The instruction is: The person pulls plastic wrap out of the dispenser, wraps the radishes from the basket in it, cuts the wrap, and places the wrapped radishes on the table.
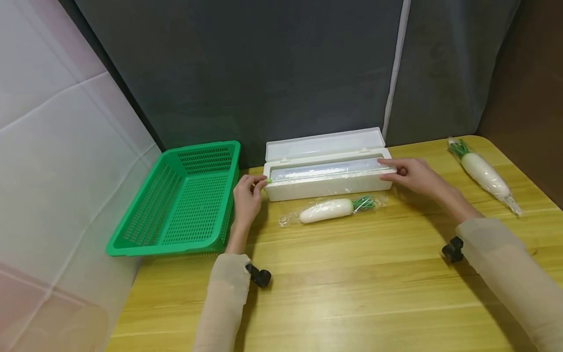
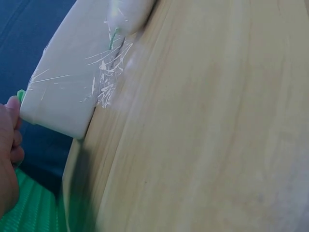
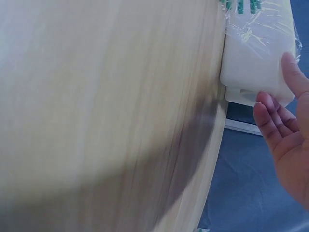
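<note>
A white cling film dispenser [image 1: 327, 185] stands with its lid raised, film lying across its top and front. My left hand [image 1: 247, 199] pinches the small green slider [image 1: 269, 181] at its left end. At the other end, my right hand [image 1: 415, 177] holds the corner, index finger over the top and thumb by the front edge. In the right wrist view, the thumb [image 3: 292, 72] lies at the upper edge and the other fingers are bent near the end wall. A film-wrapped white radish [image 1: 327, 211] with green tops lies just in front of the dispenser.
On the left, a green plastic basket [image 1: 217, 239] stands beside my left forearm. Another wrapped radish [image 1: 484, 172] lies at the back right of the wooden table [image 1: 352, 293]. A dark grey partition [image 1: 264, 73] rises right behind the dispenser.
</note>
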Demonstrator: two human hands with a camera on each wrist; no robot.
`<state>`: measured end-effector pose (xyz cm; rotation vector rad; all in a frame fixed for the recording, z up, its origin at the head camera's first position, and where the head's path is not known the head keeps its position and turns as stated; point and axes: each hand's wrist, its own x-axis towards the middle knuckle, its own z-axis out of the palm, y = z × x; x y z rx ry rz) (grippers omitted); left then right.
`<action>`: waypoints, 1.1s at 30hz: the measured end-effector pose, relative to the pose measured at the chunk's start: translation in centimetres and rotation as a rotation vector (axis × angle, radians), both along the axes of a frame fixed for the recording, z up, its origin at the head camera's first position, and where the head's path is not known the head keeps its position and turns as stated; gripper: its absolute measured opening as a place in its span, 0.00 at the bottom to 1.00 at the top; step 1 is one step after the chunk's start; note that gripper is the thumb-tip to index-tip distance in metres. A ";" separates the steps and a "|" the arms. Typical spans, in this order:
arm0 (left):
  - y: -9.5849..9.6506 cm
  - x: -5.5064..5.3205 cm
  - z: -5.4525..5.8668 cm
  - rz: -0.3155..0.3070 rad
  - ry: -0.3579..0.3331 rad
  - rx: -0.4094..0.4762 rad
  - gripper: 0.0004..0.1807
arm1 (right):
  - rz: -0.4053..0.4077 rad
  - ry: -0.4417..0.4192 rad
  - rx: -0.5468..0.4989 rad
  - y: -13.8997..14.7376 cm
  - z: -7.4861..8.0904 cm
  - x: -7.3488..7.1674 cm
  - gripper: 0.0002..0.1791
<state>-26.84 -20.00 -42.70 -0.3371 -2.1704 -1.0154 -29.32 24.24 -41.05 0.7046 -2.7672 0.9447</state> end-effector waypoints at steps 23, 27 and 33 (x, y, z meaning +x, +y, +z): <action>1.5 0.1 1.2 -0.062 -0.023 -0.048 0.07 | -0.032 0.183 -0.128 -1.6 0.9 1.2 0.08; 2.0 0.0 1.4 -0.080 -0.045 -0.096 0.06 | -0.041 0.151 -0.127 -2.1 0.8 1.2 0.08; 2.3 -0.1 1.5 -0.068 -0.089 -0.141 0.07 | -0.027 0.144 -0.112 -2.7 0.7 1.0 0.07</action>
